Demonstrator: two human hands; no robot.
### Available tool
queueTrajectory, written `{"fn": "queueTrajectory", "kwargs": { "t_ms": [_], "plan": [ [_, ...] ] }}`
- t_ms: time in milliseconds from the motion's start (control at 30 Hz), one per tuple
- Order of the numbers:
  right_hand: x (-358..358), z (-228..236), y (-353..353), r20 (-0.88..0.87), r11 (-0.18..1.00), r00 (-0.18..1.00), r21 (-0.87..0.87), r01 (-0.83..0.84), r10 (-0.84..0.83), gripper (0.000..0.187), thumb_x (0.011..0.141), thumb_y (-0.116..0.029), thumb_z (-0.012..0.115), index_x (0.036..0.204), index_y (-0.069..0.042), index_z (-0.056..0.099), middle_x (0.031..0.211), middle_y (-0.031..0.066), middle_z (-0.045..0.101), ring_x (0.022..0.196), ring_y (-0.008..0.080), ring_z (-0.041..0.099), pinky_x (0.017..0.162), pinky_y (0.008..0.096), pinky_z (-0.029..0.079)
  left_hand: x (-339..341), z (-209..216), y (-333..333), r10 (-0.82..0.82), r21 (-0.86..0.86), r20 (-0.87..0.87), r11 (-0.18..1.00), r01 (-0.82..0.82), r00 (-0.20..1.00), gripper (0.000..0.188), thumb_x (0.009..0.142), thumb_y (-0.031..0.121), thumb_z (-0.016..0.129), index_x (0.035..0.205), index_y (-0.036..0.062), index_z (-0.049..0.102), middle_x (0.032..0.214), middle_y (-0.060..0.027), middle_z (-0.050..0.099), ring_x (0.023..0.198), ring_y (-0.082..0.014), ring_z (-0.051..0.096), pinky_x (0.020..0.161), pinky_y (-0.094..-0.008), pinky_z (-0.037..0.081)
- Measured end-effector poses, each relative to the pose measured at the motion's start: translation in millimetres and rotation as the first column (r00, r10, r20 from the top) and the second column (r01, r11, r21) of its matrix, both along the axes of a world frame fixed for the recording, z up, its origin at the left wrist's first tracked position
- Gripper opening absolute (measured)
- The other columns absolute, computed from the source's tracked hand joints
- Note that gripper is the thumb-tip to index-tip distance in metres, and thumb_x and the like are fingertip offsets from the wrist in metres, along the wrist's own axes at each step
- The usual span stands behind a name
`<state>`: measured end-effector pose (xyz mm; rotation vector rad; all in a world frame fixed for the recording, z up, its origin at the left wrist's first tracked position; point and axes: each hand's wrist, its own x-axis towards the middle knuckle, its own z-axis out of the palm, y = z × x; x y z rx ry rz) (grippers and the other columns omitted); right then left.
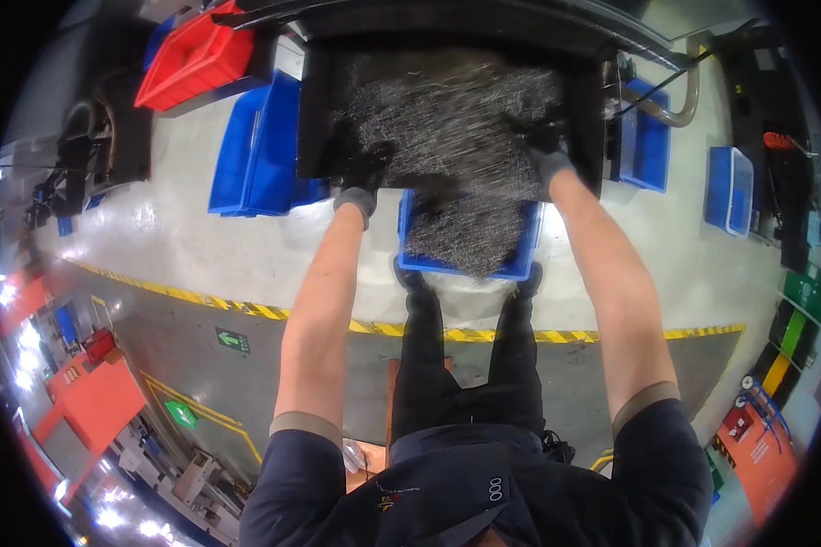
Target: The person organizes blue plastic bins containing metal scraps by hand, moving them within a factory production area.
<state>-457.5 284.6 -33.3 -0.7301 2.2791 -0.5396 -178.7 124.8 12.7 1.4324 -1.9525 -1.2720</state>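
A blurred heap of thin, silvery metal pieces (456,114), like shavings or pins, covers a black tray (587,150) in front of me. My left hand (363,167), in a dark glove with a grey cuff, is at the heap's left side, thumb apart from the fingers. At its right side is my right hand (542,144), gloved the same way, its fingers spread against the pieces. Both gloves are partly lost against the dark tray. Below the tray's near edge, a blue bin (511,271) on the floor holds more of the metal pieces, some apparently dropping into it.
Blue bins (246,150) stand left of the tray, with a red bin (201,59) above them. More blue bins, one (649,146) beside a curved hose (689,100), are at the right. My feet flank the filled bin. Yellow-black tape (374,328) crosses the floor.
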Motion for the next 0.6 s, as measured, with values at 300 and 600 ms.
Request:
{"fn": "queueTrajectory", "kwargs": {
  "t_ms": [300,600],
  "plan": [
    [22,-5,-61,-0.010,0.982,0.984,0.052,-0.180,0.181,0.069,0.083,-0.059,0.039,0.137,-0.016,0.031,0.143,0.0103,0.025,0.131,0.0252,0.023,0.109,0.0317,0.014,18,-1,-21,-0.149,-0.107,0.508,0.967,0.233,0.849,0.076,0.080,0.048,0.054,0.134,0.0007,0.029,0.140,-0.0166,0.029,0.130,-0.0286,0.024,0.106,-0.0332,0.022],
    [-34,-20,-44,-0.098,0.848,0.877,0.324,-0.420,0.471,0.067,0.083,-0.061,0.036,0.133,-0.017,0.037,0.140,0.0127,0.032,0.130,0.0289,0.027,0.108,0.0366,0.019,-60,43,21,-0.394,0.117,0.675,0.892,0.437,0.623,0.053,0.088,0.044,0.038,0.125,0.0069,0.047,0.129,-0.0175,0.045,0.122,-0.0318,0.038,0.102,-0.0393,0.027]
  ]
}}
